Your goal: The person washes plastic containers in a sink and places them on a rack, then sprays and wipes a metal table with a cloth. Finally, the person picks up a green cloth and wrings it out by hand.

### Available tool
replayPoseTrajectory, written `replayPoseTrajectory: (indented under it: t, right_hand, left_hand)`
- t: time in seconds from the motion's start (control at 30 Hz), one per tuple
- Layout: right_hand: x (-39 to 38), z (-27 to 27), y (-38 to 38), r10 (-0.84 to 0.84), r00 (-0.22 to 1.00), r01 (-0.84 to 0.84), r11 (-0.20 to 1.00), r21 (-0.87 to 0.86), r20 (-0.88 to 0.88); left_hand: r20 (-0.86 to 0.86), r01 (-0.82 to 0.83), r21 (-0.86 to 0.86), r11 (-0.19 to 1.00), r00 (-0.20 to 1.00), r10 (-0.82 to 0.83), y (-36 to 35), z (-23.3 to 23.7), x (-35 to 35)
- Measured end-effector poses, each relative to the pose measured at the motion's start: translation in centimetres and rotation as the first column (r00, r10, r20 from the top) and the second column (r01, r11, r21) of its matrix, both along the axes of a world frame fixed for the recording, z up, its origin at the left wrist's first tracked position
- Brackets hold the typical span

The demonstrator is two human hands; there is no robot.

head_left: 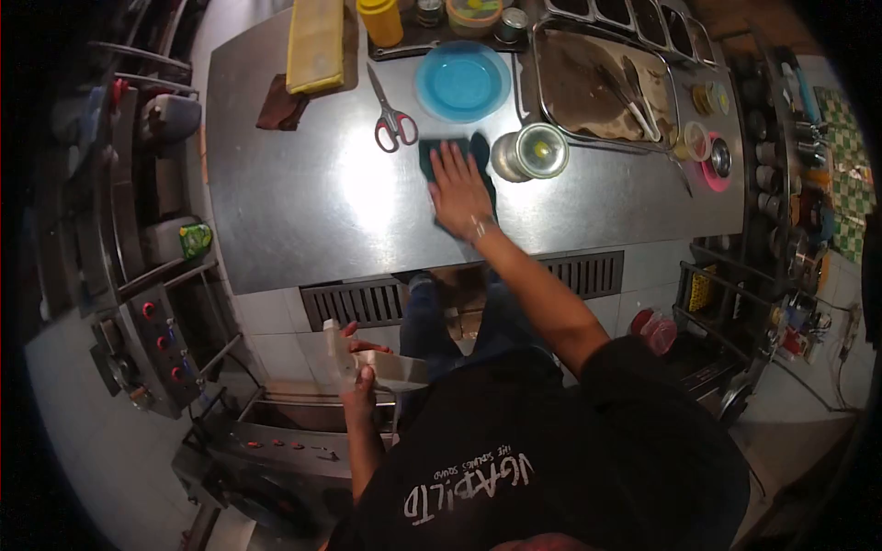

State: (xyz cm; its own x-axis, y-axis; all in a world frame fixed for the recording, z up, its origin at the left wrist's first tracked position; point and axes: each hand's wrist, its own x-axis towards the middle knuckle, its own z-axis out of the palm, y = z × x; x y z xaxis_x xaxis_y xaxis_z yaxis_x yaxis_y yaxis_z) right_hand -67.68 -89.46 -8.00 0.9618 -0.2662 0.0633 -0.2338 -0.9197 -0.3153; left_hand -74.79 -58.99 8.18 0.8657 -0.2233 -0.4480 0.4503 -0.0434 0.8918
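Observation:
My right hand (457,188) lies flat with fingers stretched over a dark green cloth (481,151), pressing it on the steel table (303,211). Low in front of my body, off the table's front edge, my left hand (361,372) is closed around a pale plastic container (400,369); its exact kind is unclear. Just right of the cloth stands a metal canister (541,151) with a small yellow-green thing on top. Scissors (393,124) with red and grey handles lie left of the cloth. Beyond them sits a blue plate (462,81).
A yellow lidded box (315,46) and a brown cloth (281,103) are at the far left of the table. A yellow bottle (380,22) stands at the back. Tongs lie in a large metal tray (602,87) at back right. A pink bowl (713,174) sits near the right edge.

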Motion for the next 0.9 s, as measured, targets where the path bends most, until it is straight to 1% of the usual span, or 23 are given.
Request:
replayPoseTrajectory:
  t: [0.03,0.07,0.1,0.13,0.17,0.2,0.23,0.27,0.3,0.33,0.37,0.43,0.47,0.53,0.6,0.63,0.67,0.7,0.77,0.8,0.83,0.87,0.9]
  right_hand:
    - [-3.7,0.6,0.9,0.057,0.998,-0.056,0.998,0.039,-0.027]
    - [-7.5,1.5,1.1,0.055,0.995,-0.05,0.996,0.067,-0.081]
    - [-11.0,2.1,0.1,0.063,0.989,-0.051,0.994,0.092,-0.133]
    - [-14.8,1.4,-2.2,0.043,0.999,-0.036,0.98,0.198,-0.028]
    - [-17.3,1.5,-4.0,-0.07,0.988,0.087,0.988,0.125,-0.137]
    - [-19.6,1.2,-6.2,-0.169,0.975,0.181,0.981,0.073,-0.145]
    - [-21.3,0.5,-8.5,-0.248,0.956,0.248,0.969,-0.017,-0.158]
    - [-22.4,-0.5,-10.5,-0.322,0.937,0.305,0.943,-0.133,-0.135]
    - [-23.0,-1.0,-12.2,-0.377,0.912,0.347,0.919,-0.188,-0.16]
    - [-22.9,-1.1,-13.3,-0.409,0.901,0.385,0.908,-0.168,-0.147]
    - [-22.5,-1.5,-14.0,-0.418,0.9,0.393,0.901,-0.181,-0.126]
    - [-22.4,-1.8,-14.7,-0.426,0.898,0.403,0.896,-0.186,-0.108]
    - [-22.6,-1.9,-15.0,-0.398,0.911,0.377,0.909,-0.176,-0.105]
    - [-22.8,-1.4,-15.6,-0.368,0.924,0.349,0.923,-0.164,-0.104]
    - [-23.2,-0.9,-16.5,-0.353,0.926,0.319,0.921,-0.226,-0.131]
    - [-23.3,-1.2,-17.2,-0.355,0.925,0.32,0.919,-0.228,-0.132]
    - [-23.2,-1.4,-17.7,-0.401,0.911,0.37,0.897,-0.241,-0.095]
    - [-23.1,-1.5,-17.9,-0.445,0.894,0.419,0.873,-0.251,-0.057]
    - [-23.0,-1.9,-17.6,-0.454,0.89,0.431,0.87,-0.237,-0.046]
    - [-22.8,-1.8,-17.3,-0.461,0.887,0.443,0.868,-0.225,-0.034]
    - [-22.7,-1.8,-16.7,-0.461,0.887,0.441,0.867,-0.231,-0.038]
    - [-22.5,-1.8,-15.7,-0.443,0.896,0.429,0.882,-0.194,-0.034]
    - [-22.3,-1.7,-14.5,-0.424,0.905,0.414,0.897,-0.155,-0.031]
  left_hand:
    - [-0.001,0.049,-0.004,0.999,0.999,-0.049,0.4,-1.2,-0.1]
    - [-0.005,0.095,-0.012,0.995,0.995,-0.095,0.4,-1.7,-0.1]
    - [0.0,0.096,-0.006,0.995,0.995,-0.096,-0.5,-1.6,0.3]
    - [0.015,0.151,-0.005,0.989,0.988,-0.151,-2.0,-1.4,0.9]
    - [0.027,0.205,-0.002,0.979,0.978,-0.205,-3.5,-1.3,1.3]
    - [0.002,0.272,0.065,0.96,0.962,-0.273,-4.8,-1.7,1.6]
    - [-0.023,0.338,0.125,0.933,0.941,-0.338,-6.4,-2.7,1.8]
    - [0.015,0.382,0.08,0.921,0.923,-0.385,-7.6,-4.3,1.8]
    - [-0.041,0.488,0.17,0.856,0.871,-0.489,-8.6,-6.0,1.9]
    - [-0.091,0.527,0.224,0.82,0.849,-0.521,-10.0,-7.8,1.9]
    - [-0.054,0.534,0.213,0.818,0.842,-0.536,-12.3,-7.5,2.1]
    - [-0.15,0.531,0.177,0.829,0.847,-0.51,-15.4,-8.8,2.0]
    - [-0.151,0.532,0.182,0.827,0.846,-0.511,-16.3,-9.1,2.2]
    - [-0.174,0.557,0.128,0.821,0.827,-0.534,-18.0,-9.1,2.5]
    - [-0.171,0.567,0.103,0.817,0.819,-0.547,-19.5,-9.0,2.5]
    - [-0.129,0.572,0.162,0.804,0.82,-0.558,-20.2,-8.5,2.5]
    - [-0.09,0.572,0.221,0.79,0.818,-0.568,-20.7,-8.2,2.4]
    - [-0.093,0.573,0.221,0.789,0.818,-0.568,-21.0,-8.8,2.6]
    - [-0.174,0.662,0.131,0.738,0.748,-0.64,-21.8,-10.3,3.1]
    - [-0.176,0.663,0.126,0.738,0.747,-0.642,-22.2,-11.0,3.3]
    - [-0.186,0.71,0.138,0.691,0.704,-0.686,-22.5,-11.7,3.4]
    - [-0.196,0.752,0.15,0.642,0.659,-0.726,-22.4,-12.3,3.5]
    - [-0.198,0.75,0.145,0.645,0.661,-0.724,-22.2,-11.6,3.7]
